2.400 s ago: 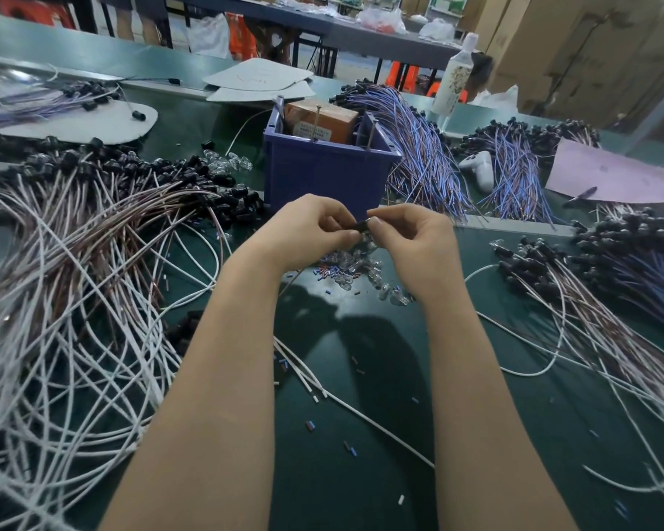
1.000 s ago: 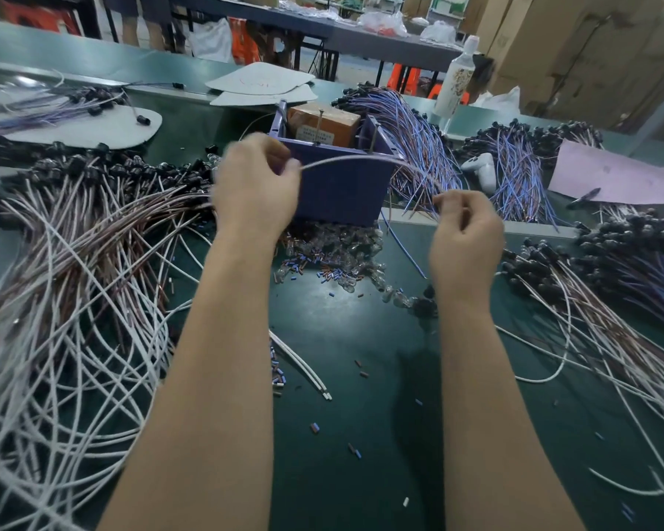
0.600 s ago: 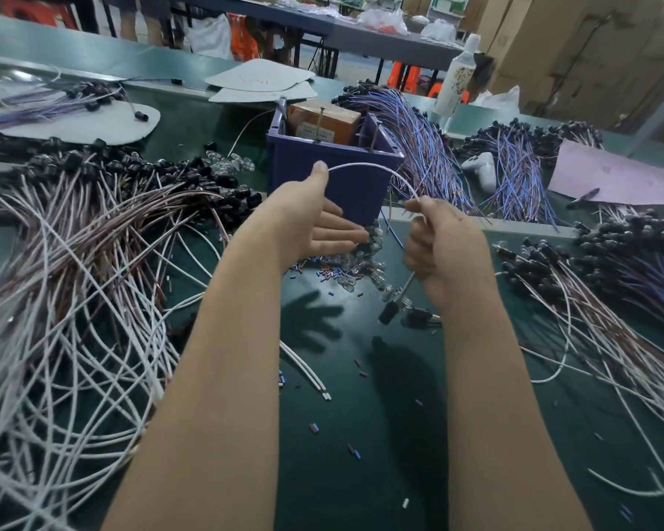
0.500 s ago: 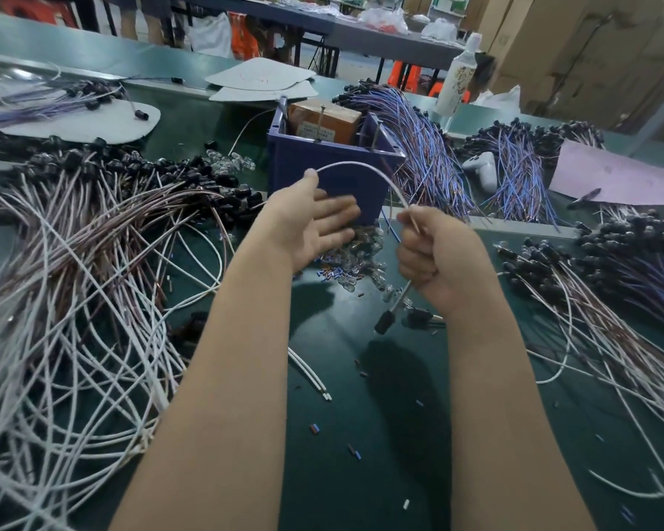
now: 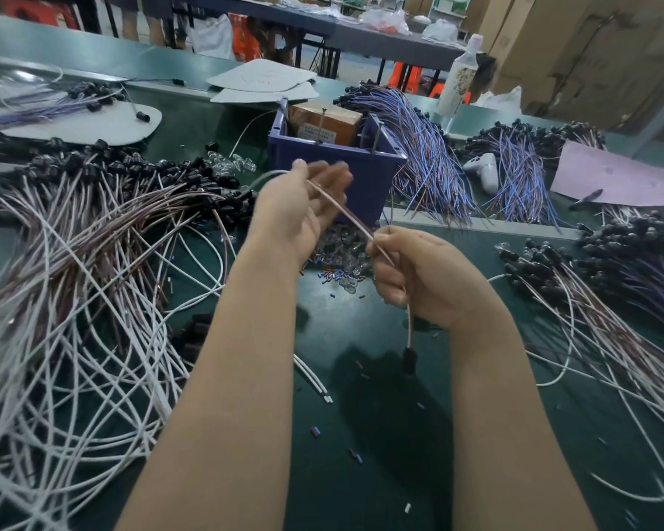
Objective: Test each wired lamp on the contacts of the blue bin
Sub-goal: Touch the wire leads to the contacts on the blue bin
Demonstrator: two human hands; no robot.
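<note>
R hand (image 5: 418, 277) is gripping wired lamp (image 5: 342, 208) cable mid-frame, black socket dangling below. L hand (image 5: 303, 208) is touching cable w/ blurred fingers, grip unclear, just under blue bin (image 5: 338, 166).

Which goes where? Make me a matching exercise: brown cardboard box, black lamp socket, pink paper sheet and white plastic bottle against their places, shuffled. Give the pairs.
Things
1. brown cardboard box
2. black lamp socket
3. pink paper sheet
4. white plastic bottle

Places
A. standing upright at the far side of the green table
B. inside the blue plastic bin
C. hanging on its pale wire below the right hand
D. lying flat at the table's right side

Pairs: 1-B; 2-C; 3-D; 4-A
</note>
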